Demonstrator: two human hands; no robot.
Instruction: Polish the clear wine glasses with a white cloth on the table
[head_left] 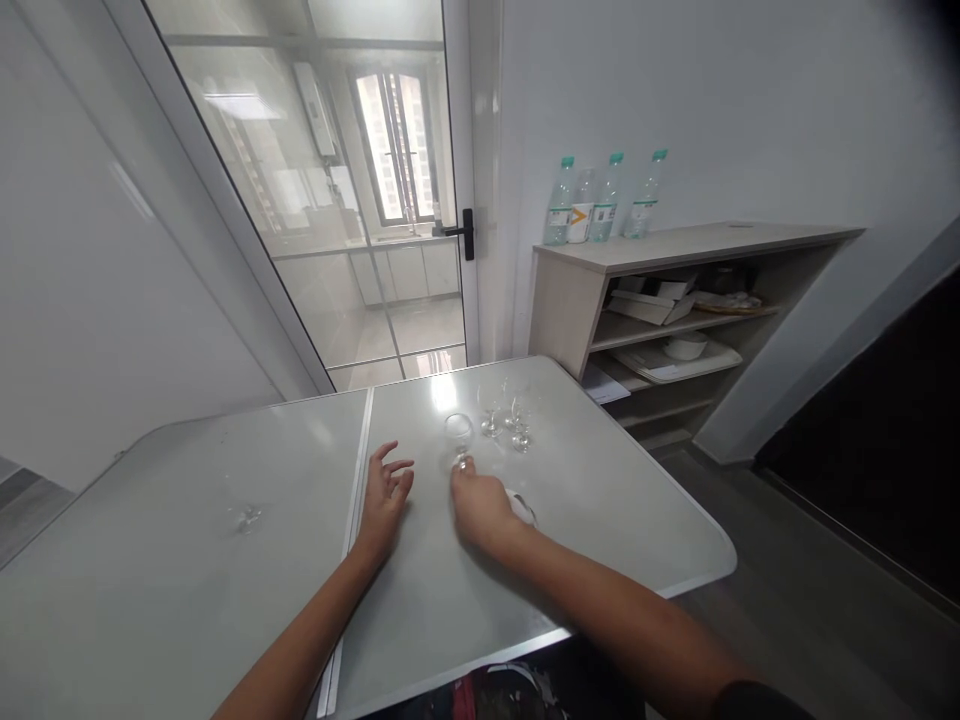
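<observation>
My right hand point(480, 503) is closed on the lower part of a small clear stemmed glass point(458, 430), its rounded bowl pointing away from me. Beside it, my left hand point(385, 500) rests in the air or on the table, I cannot tell which, with fingers apart and nothing in them. Several more clear glasses point(520, 436) stand together just beyond my right hand. On the left half of the table is another clear glass point(248, 516), faint against the surface. A white round-edged thing point(520, 506) is partly hidden behind my right wrist.
The pale table point(615, 520) has a metal seam left of my hands. At the back right stands a low shelf unit point(570, 290) with several plastic bottles point(606, 200) on top and trays inside. A glass door point(375, 200) is behind the table.
</observation>
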